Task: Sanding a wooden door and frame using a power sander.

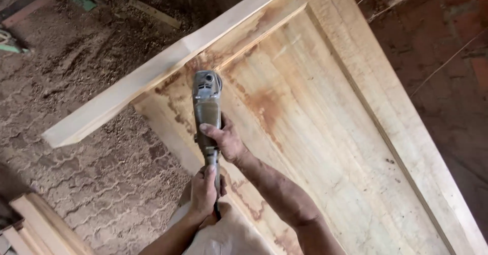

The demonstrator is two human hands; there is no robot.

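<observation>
A grey angle grinder lies with its head on the frame of a large pale wooden door panel, near the panel's top left corner. My right hand wraps the grinder's body from the right. My left hand grips the rear handle, nearer to me. The panel has a raised frame around a recessed centre, with brown stains near the grinder's head.
A plain wooden plank runs diagonally along the panel's top edge. Sawdust covers the floor on the left. Stacked timber pieces sit at the bottom left. A red brick wall stands at the right.
</observation>
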